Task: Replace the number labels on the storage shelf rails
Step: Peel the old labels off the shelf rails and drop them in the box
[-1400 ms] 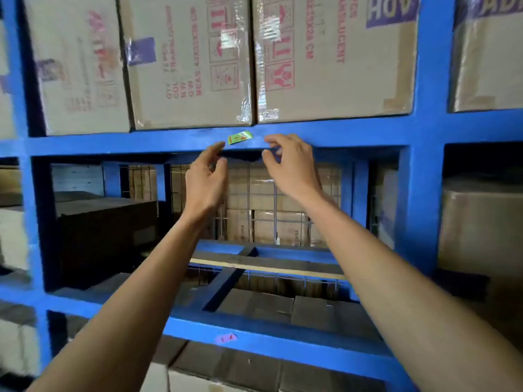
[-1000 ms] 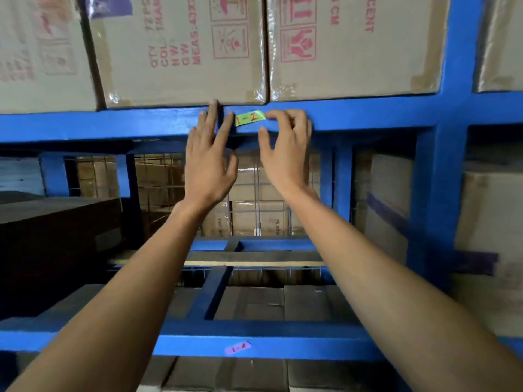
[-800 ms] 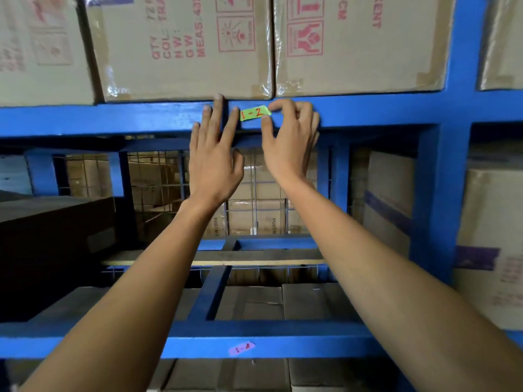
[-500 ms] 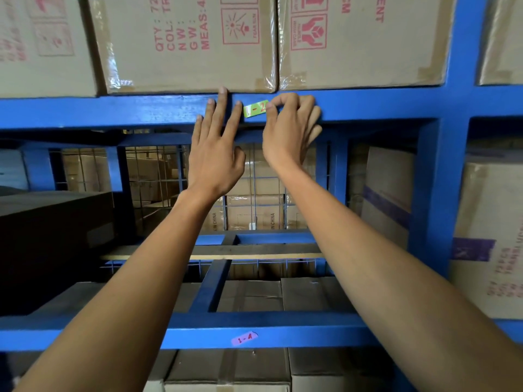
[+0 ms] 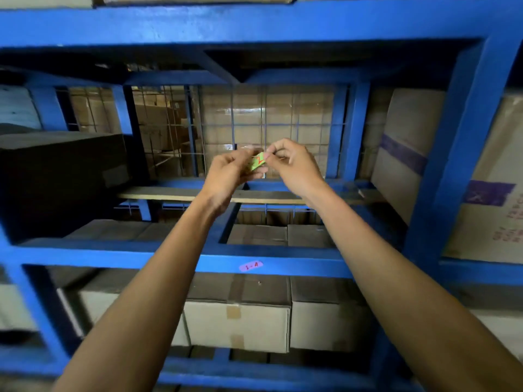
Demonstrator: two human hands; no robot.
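Between the shelf rails: both hands meet in mid-air in front of the open bay, well below the top rail [image 5: 254, 22].
Left hand [image 5: 226, 174]: fingers closed around the left end of the green label [image 5: 258, 161].
Green label: off the rail now, pinched between the two hands and tilted, with a red digit showing (half a second ago it lay stuck on the top rail under the fingertips).
Right hand [image 5: 294, 165]: thumb and forefinger clamped on the label's right edge, the other fingers curled.
Change: the label has come away from the top rail and the hands have dropped with it, so that rail's face shows bare blue paint.
Meaning for the task: the removal half looks done for this rail; a new label is probably still owed there, though none is visible.
Pink label [image 5: 250, 266]: stuck on the lower rail [image 5: 113, 260], reading roughly "1-4", untouched.
Surface: painted blue steel, slightly glossy and scuffed, likely a fair base for adhesive.
Room: a dim storeroom with wire mesh [image 5: 266, 128] behind the bay, cardboard boxes [image 5: 237, 321] below, and a taped carton [image 5: 407, 154] at the right.
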